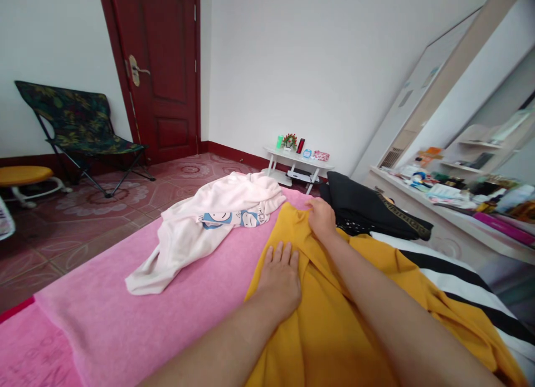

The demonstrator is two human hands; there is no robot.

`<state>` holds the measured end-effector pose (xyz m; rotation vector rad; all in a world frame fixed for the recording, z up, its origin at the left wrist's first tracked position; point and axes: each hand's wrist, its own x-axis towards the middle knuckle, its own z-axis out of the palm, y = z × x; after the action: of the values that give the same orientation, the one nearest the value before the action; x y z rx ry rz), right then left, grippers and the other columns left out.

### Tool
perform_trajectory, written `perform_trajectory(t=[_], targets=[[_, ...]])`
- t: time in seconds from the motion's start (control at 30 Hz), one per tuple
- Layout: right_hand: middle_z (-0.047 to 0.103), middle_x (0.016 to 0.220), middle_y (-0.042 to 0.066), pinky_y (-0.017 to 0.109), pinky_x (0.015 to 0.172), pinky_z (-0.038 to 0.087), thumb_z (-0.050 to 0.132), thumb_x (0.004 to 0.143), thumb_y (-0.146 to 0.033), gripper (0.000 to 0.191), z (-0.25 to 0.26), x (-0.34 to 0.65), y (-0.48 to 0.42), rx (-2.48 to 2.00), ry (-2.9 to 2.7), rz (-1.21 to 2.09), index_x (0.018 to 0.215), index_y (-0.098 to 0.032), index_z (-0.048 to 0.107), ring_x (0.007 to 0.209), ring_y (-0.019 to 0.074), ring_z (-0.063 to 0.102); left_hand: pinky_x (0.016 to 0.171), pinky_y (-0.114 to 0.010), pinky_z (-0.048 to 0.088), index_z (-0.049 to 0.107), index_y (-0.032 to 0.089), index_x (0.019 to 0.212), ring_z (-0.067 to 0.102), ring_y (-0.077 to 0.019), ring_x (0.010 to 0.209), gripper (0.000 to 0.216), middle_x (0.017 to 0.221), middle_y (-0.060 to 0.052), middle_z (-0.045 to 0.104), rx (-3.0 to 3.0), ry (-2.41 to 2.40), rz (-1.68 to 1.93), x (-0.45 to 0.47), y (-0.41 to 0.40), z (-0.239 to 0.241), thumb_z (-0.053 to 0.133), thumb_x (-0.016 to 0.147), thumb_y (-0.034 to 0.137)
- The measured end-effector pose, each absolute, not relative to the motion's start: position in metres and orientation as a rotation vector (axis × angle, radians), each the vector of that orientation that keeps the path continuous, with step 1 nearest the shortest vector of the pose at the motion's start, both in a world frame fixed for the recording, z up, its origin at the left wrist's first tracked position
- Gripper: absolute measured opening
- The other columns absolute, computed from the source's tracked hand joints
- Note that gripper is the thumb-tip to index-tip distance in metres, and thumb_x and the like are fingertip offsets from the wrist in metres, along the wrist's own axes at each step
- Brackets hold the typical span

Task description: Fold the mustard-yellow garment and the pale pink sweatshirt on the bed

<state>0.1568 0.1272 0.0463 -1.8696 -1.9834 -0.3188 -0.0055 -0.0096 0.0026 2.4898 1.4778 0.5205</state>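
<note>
A mustard-yellow garment (330, 314) lies spread over the near right part of the pink blanket (117, 314); its exact kind I cannot tell. My left hand (279, 281) rests flat on it with the fingers stretched out. Farther up, my right hand (321, 217) pinches the garment's far edge between thumb and fingers. To the left of both hands, a pale pink top (188, 239) with a blue and white cartoon print lies loosely crumpled on the blanket.
Dark folded clothes (359, 195) and a black-and-white striped cloth (463, 275) lie at the right. Beyond stand a low white table (301, 157) and a cluttered dresser (451, 209). A camouflage folding chair (79, 119), a yellow stool (25, 175) and a red door (163, 69) are at the left.
</note>
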Motion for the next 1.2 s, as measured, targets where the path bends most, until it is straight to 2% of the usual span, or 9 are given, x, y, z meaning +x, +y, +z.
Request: perform_trajectory(t=[0.2,0.3,0.37,0.47,0.57,0.87,1.0,1.1,1.2], targets=[[0.065,0.11,0.001,0.02,0.093,0.04,0.052,0.071,0.001,0.041,0.032,0.171,0.133,-1.847,-2.142,-0.056,0.102,-0.021,0.069,0.105,0.0131,0.057,0.115,-0.052,0.014,0.034,0.019,0.143,0.019,-0.0288,0.14,0.056,0.151,-0.003,0.028,2.519,1.439,0.514,-0.008,-0.009,0.002,0.029,0.088,0.029],[0.066,0.11,0.002,0.021,0.088,0.043,0.059,0.073,-0.01,0.034,0.044,0.185,0.13,-1.94,-2.096,-0.01,0.104,-0.023,0.068,0.099,0.0142,0.06,0.115,-0.052,0.014,0.035,0.02,0.142,0.019,-0.0286,0.14,0.055,0.151,-0.003,0.028,2.523,1.438,0.518,-0.009,-0.01,0.0,0.029,0.088,0.029],[0.069,0.099,0.006,0.025,0.076,0.045,0.059,0.078,-0.026,0.021,0.055,0.196,0.123,-2.061,-2.025,0.019,0.095,-0.02,0.07,0.087,0.0174,0.062,0.115,-0.052,0.014,0.034,0.019,0.142,0.02,-0.0289,0.14,0.056,0.151,-0.003,0.028,2.525,1.436,0.517,-0.008,-0.01,-0.001,0.029,0.088,0.028],[0.066,0.065,0.006,0.024,0.057,0.042,0.065,0.071,-0.046,0.03,0.062,0.209,0.11,-2.207,-2.012,0.155,0.064,-0.016,0.068,0.062,0.017,0.06,0.114,-0.052,0.013,0.035,0.017,0.142,0.019,-0.0297,0.14,0.056,0.151,-0.005,0.029,2.529,1.429,0.54,-0.007,-0.01,-0.001,0.029,0.087,0.027],[0.06,0.056,0.001,0.021,0.051,0.036,0.07,0.065,-0.043,0.029,0.057,0.218,0.096,-2.236,-2.014,0.196,0.056,-0.017,0.063,0.054,0.0134,0.056,0.114,-0.052,0.013,0.035,0.016,0.142,0.019,-0.0299,0.14,0.056,0.151,-0.005,0.029,2.524,1.428,0.541,-0.007,-0.01,0.0,0.029,0.087,0.026],[0.067,0.09,0.01,0.031,0.067,0.043,0.056,0.077,-0.027,0.016,0.049,0.211,0.07,-2.497,-1.795,-0.108,0.086,-0.019,0.066,0.084,0.0252,0.064,0.115,-0.05,0.013,0.033,0.018,0.143,0.019,-0.0277,0.14,0.056,0.152,-0.004,0.027,2.529,1.393,0.534,-0.008,-0.01,-0.001,0.03,0.087,0.027],[0.058,0.117,0.015,0.04,0.089,0.04,0.049,0.08,-0.012,0.035,0.059,0.176,0.074,-2.247,-1.988,-0.378,0.113,-0.018,0.058,0.107,0.0275,0.057,0.115,-0.051,0.014,0.034,0.017,0.142,0.019,-0.0286,0.14,0.057,0.151,-0.005,0.028,2.522,1.397,0.529,-0.007,-0.011,0.001,0.032,0.086,0.027],[0.053,0.13,0.01,0.036,0.101,0.033,0.039,0.091,-0.024,0.038,0.048,0.157,0.081,-1.877,-2.285,-0.328,0.127,-0.02,0.05,0.12,0.0231,0.049,0.115,-0.052,0.013,0.035,0.016,0.142,0.02,-0.0289,0.14,0.057,0.151,-0.006,0.03,2.509,1.381,0.55,-0.008,-0.012,0.001,0.033,0.086,0.026],[0.031,0.149,0.008,0.039,0.11,0.024,0.026,0.096,-0.04,0.051,0.023,0.153,0.088,-1.938,-2.339,-0.05,0.142,-0.019,0.033,0.137,0.0216,0.027,0.116,-0.049,0.014,0.039,0.017,0.139,0.023,-0.0265,0.139,0.054,0.149,-0.006,0.033,2.445,1.326,0.637,-0.009,-0.01,0.002,0.035,0.086,0.024]])
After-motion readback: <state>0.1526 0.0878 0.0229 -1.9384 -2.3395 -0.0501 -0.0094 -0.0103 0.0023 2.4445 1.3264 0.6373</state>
